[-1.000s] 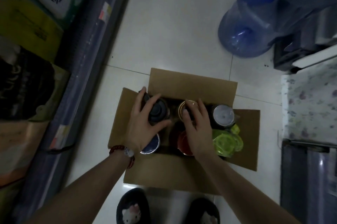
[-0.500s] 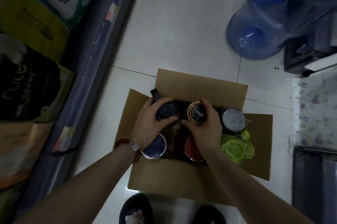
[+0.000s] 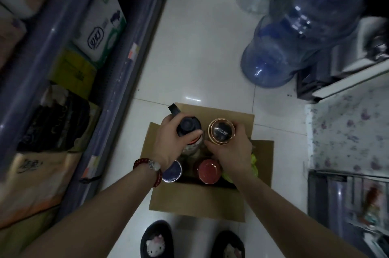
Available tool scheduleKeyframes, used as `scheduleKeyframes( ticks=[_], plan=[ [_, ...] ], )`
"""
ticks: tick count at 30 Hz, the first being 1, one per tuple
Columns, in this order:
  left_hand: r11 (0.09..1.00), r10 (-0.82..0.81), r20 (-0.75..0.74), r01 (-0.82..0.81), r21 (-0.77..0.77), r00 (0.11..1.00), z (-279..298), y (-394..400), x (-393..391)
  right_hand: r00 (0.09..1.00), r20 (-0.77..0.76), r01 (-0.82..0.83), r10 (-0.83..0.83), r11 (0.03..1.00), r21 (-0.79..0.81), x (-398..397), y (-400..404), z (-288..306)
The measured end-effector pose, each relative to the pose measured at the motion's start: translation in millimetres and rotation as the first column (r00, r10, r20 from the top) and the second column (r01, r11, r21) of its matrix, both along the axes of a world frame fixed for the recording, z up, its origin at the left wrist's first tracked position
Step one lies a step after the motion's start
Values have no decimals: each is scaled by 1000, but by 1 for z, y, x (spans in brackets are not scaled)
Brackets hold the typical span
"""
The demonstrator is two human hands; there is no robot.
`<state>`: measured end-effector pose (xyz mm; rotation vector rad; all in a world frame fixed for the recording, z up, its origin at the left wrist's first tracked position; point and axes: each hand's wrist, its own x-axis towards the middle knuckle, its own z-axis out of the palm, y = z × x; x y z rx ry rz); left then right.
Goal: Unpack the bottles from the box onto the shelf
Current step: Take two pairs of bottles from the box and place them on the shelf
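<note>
An open cardboard box [image 3: 195, 203] sits on the white tiled floor between my feet and the shelf. My left hand [image 3: 170, 144] grips a black-capped bottle [image 3: 188, 126] with a flip lid, lifted above the box. My right hand [image 3: 231, 150] grips a gold-rimmed bottle [image 3: 221, 133], also raised. Still in the box are a blue-lidded bottle [image 3: 172, 172], a red-lidded bottle [image 3: 208, 171] and something green [image 3: 253, 160], mostly hidden under my right hand.
A low shelf [image 3: 117, 81] runs along the left, holding tissue packs [image 3: 99, 32] and bags. Two large blue water jugs [image 3: 280, 56] stand on the floor at the upper right. A patterned surface [image 3: 347, 131] and a rack lie to the right. My slippers [image 3: 156, 241] are below the box.
Both hands have closed on their bottles and lifted them up out of the box. The view has tilted, showing more of the shelf and floor.
</note>
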<state>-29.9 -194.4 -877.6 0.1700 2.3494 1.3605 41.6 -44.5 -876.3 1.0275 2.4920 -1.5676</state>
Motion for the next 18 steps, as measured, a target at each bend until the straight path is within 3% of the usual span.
scheduleKeyframes(
  ticks=[11,18],
  plan=[
    [993,-103,-113,108,37,988,235,57,-30,988,-152,-16,13,1000,-14,-19,67,230],
    [972,-105,-140,132,195,985,409,107,-44,958,-270,105,-100,994,3,-16,107,398]
  ],
)
